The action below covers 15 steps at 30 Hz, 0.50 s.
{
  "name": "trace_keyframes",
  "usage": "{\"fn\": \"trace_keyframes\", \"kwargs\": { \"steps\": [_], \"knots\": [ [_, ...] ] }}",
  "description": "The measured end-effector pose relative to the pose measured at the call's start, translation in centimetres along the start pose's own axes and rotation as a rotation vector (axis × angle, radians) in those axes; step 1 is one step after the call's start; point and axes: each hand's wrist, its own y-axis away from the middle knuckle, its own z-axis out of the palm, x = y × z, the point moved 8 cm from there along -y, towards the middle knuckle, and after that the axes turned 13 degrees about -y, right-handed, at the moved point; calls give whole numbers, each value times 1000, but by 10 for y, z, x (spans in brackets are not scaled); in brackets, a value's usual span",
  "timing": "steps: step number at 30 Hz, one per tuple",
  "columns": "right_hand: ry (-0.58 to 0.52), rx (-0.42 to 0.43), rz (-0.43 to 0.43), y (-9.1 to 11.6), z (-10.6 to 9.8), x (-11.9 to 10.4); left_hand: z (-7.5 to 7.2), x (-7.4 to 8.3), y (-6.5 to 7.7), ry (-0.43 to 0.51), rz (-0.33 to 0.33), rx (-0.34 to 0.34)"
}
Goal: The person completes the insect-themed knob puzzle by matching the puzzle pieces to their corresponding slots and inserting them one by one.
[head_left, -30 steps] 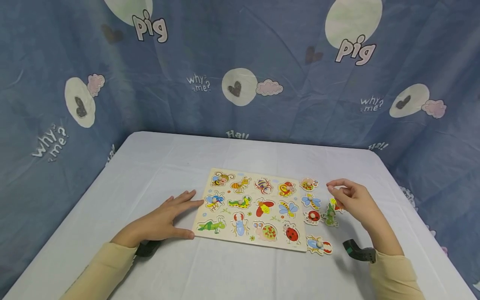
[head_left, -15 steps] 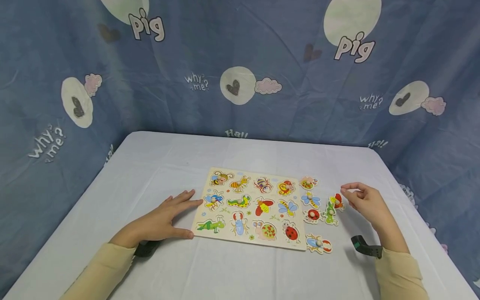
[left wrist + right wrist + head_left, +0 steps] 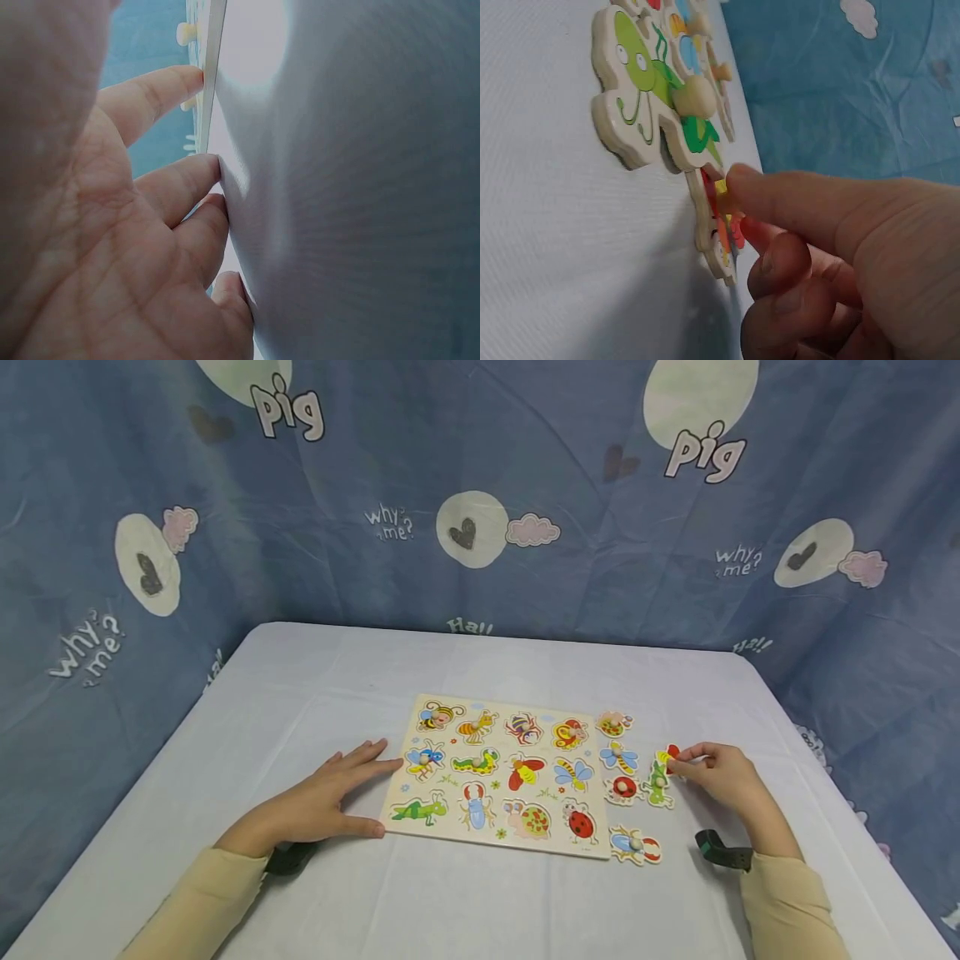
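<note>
A wooden peg puzzle board (image 3: pixel 465 789) with insect pictures lies on the table. My left hand (image 3: pixel 318 802) rests at its left side with fingers spread; in the left wrist view, the index fingertip touches the board's edge (image 3: pixel 214 67). At the right, my right hand (image 3: pixel 723 777) pinches the knob of a red and yellow insect puzzle piece (image 3: pixel 711 217) between thumb and index finger. That piece is partly hidden by the fingers. Against it lies a green grasshopper piece (image 3: pixel 658 783), its round knob (image 3: pixel 695 97) standing up.
Beside the board lie a snail piece (image 3: pixel 614 724), a dragonfly piece (image 3: pixel 618 758), a ladybug piece (image 3: pixel 623 789) and a blue beetle piece (image 3: pixel 635 846). A white cloth (image 3: pixel 480 910) covers the table, and a blue printed curtain (image 3: pixel 315 552) surrounds it.
My right hand moved right, away from the snail piece, then down to the red and yellow piece, where its fingers now pinch the knob. The left hand stays at the board.
</note>
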Motion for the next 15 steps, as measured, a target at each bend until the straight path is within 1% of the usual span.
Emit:
{"fn": "trace_keyframes", "kwargs": {
  "steps": [11,15],
  "knots": [
    [35,36,-16,-3,4,1,-1,1,0,-2,1,2],
    [54,45,5,-2,4,0,0,1,0,-3,-1,3]
  ]
}}
